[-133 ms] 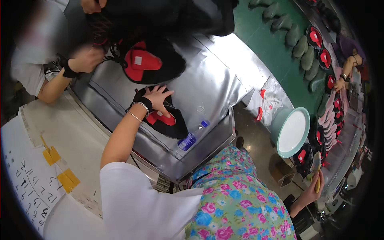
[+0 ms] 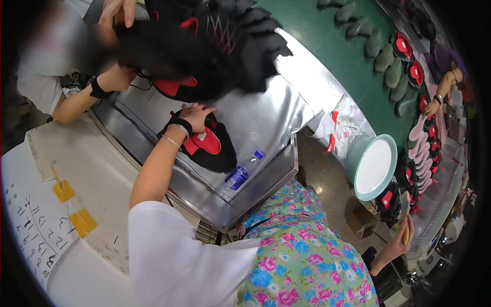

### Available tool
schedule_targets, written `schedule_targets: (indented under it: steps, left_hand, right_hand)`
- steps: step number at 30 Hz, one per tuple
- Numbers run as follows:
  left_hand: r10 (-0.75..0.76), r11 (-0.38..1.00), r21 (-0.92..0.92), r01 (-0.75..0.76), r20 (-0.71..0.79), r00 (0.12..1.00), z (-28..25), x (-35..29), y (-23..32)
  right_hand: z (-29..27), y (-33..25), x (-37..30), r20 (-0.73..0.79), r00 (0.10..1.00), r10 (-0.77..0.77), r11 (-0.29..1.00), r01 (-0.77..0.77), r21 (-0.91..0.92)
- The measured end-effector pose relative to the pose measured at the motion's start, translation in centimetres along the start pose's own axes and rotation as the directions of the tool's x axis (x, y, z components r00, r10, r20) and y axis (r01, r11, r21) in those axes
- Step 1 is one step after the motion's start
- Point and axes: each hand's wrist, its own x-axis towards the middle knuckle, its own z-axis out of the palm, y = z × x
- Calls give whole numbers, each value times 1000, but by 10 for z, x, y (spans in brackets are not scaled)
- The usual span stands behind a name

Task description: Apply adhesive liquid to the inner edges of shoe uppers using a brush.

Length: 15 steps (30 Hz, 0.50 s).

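Observation:
My left hand (image 2: 192, 117) is on the heel end of a black shoe upper with a red inside (image 2: 209, 147), lying on a metal-covered tray. Its fingers are drawn together around the edge. Off to the right, my right hand (image 2: 400, 241) is closed around the yellow handle of a brush (image 2: 405, 207). The brush head is beside another black and red shoe upper (image 2: 388, 201) at the conveyor's edge. A clear bottle with a blue cap and label (image 2: 240, 175) lies close to the first upper's toe.
Across from me, a co-worker's hands (image 2: 116, 79) handle a dark bunch of shoe uppers (image 2: 204, 51), partly blurred. A teal bucket of white liquid (image 2: 375, 169) stands right of the metal tray (image 2: 261, 185). Grey-green shoe lasts (image 2: 393, 74) and pink insoles (image 2: 420, 153) line the far right.
The co-worker's dark bunch of uppers has swung down and across the tray's far part. My left hand's spread fingers have come together, and the upper under it has turned slightly.

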Motion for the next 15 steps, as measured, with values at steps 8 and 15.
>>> schedule_targets:
  steps: [8, 15]
  left_hand:
    - [-515, 760, -575, 303, -248, 821, 53, 14, -7]
    - [-221, 952, 120, 283, -375, 900, 53, -111, 45]
  right_hand:
    - [-34, 74, 4, -86, 994, 63, 997, -59, 43]
    - [-61, 257, 46, -274, 962, 6, 992, 28, 120]
